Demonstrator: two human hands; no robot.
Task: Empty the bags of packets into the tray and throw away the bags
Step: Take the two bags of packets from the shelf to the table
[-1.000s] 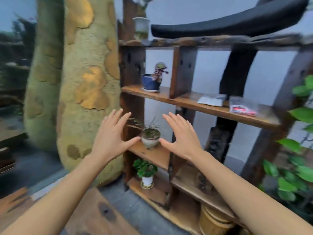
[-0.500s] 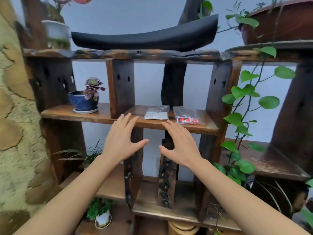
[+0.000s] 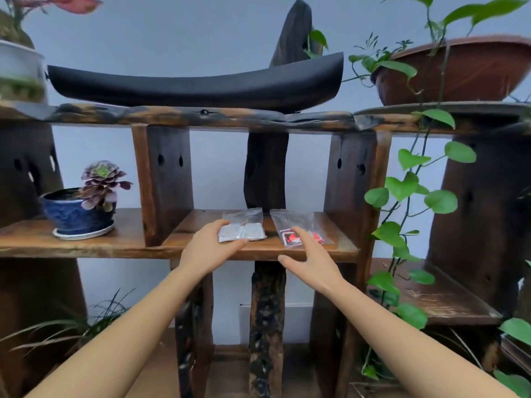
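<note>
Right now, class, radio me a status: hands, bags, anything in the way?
Left hand pinches silver bag at its near edge. Right hand open, fingertips on red bag. Both bags lie on shelf. Nothing over them.

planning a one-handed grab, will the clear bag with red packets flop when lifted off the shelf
Probably floppy: the clear bag with red packets looks like thin film lying flat on the shelf, so it should sag where unsupported. Likely light, holding only a few small packets. They seem loose inside, so may slide when it tilts.
</note>
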